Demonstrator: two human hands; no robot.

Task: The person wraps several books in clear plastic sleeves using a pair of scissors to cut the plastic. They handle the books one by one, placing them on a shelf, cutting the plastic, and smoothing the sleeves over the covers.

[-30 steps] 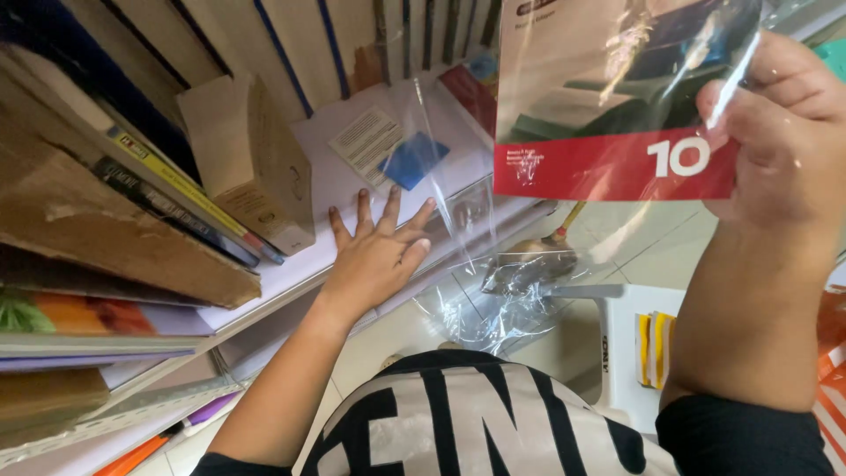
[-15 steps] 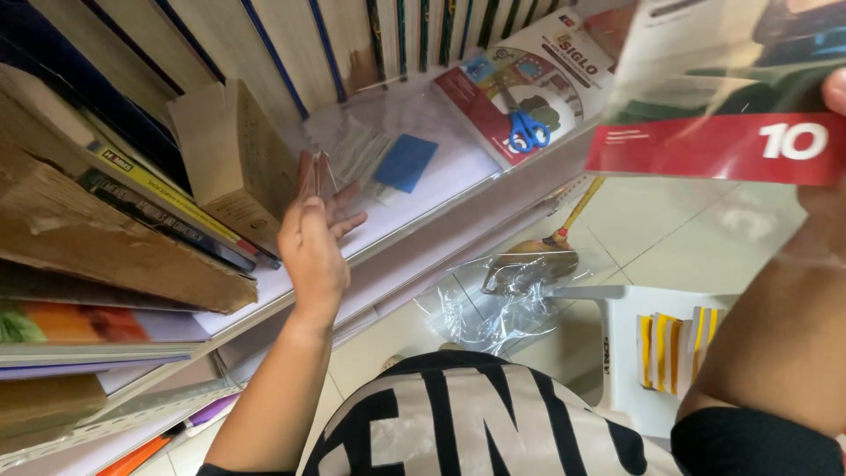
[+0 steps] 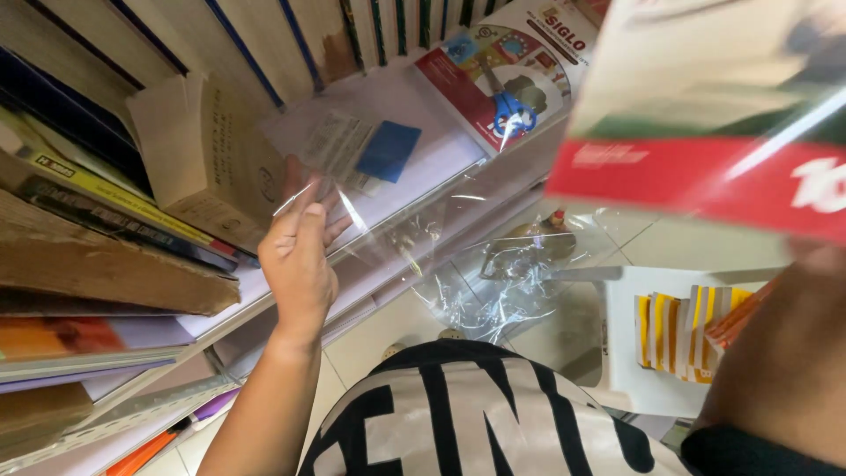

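My left hand point(image 3: 298, 256) is raised at the shelf and grips the edge of a clear plastic sleeve point(image 3: 388, 211). The sleeve carries a paper label and a blue square point(image 3: 389, 151). It lies against a pale flat book point(image 3: 441, 163) on the shelf. My right hand point(image 3: 815, 257) is mostly hidden behind a plastic-wrapped book with a white top and a red band point(image 3: 705, 176). It holds that book up at the top right, close to the camera and blurred. Only the forearm below the book shows clearly.
Upright books fill the slanted shelf point(image 3: 264, 53). A brown cardboard box point(image 3: 207, 150) stands left of my left hand, and a packaged pair of blue scissors point(image 3: 504, 88) lies to its right. Crumpled clear plastic point(image 3: 502, 282) lies on the tiled floor. A white stand point(image 3: 634, 388) holds yellow and orange packs.
My left hand has lifted off the flat book, turned edge-on and closed on the clear sleeve. The red-banded book has moved right and nearer the camera, covering my right hand.
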